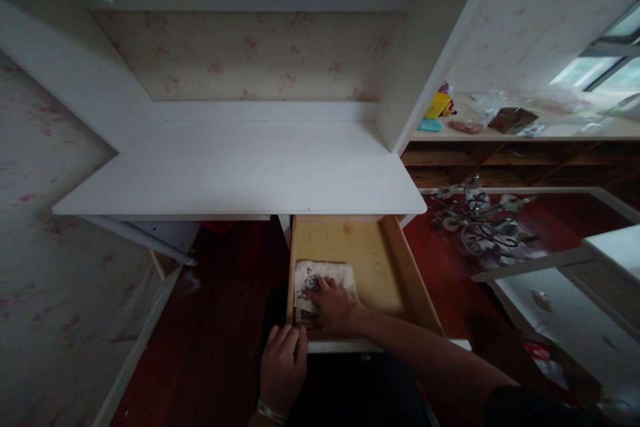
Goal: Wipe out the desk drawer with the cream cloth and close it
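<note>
A light wooden drawer (380, 267) is pulled out from under the white desk (260, 167). Inside it, at the near left, lies a folded pale cloth (345, 273) with a dark printed pattern. My right hand (333, 303) rests on top of this cloth, its fingers spread and laid down on it. My left hand (284, 363) is closed over the drawer's front left corner, with the fingers curled on the edge. A band circles the left wrist. The cloth's part under my right palm is hidden.
Right of the desk, a low shelf (530, 137) bears a yellow container (437, 105) and plastic bags. A metal chandelier-like fixture (483, 223) lies on the red floor (440, 260). White furniture (575, 307) stands at the right. A floral-papered wall (50, 247) borders the left.
</note>
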A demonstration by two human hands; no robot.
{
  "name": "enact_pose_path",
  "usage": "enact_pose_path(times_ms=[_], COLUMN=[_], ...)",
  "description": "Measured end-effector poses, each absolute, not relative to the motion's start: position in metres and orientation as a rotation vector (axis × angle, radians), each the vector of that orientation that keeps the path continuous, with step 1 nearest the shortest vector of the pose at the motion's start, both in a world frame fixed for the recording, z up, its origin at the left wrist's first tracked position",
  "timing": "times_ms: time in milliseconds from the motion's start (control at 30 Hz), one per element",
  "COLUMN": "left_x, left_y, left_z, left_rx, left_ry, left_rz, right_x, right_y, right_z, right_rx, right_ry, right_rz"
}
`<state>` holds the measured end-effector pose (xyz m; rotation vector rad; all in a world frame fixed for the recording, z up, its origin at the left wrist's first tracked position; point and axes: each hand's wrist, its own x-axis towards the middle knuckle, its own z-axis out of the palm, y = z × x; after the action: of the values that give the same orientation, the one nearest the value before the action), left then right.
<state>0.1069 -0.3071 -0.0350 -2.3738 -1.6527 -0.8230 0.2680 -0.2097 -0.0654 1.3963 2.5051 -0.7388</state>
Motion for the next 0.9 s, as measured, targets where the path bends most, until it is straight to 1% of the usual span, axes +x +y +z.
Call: enact_pose_path(times_ms=[200, 400, 567, 700, 900], left_x=[0.103, 0.104, 0.105, 0.104, 0.103], left_y=[-0.31, -0.311, -0.312, -0.312, -0.31], left_z=[-0.042, -0.045, -0.048, -0.05, -0.046], left_rx=[-2.35, -2.361, -2.354, -2.372, -2.387], left_ry=[-1.517, -1.597, -1.711, -1.677, -1.601], left_rz=[-0.697, -0.706, -0.796, -0.775, -0.738], right_x=[0.248, 0.237, 0.241, 0.262, 0.342], right_y=[-0.197, -0.135, -0.097, -0.093, -0.101], right_z=[-0.073, -0.078, -0.079, -0.081, -0.086], right_rx=[1.534, 1.73, 1.745, 1.725, 1.792], right_ry=[2.448, 2.28, 2.194, 2.196, 2.16], right_rz=[-0.6, -0.504, -0.569, -0.631, -0.52])
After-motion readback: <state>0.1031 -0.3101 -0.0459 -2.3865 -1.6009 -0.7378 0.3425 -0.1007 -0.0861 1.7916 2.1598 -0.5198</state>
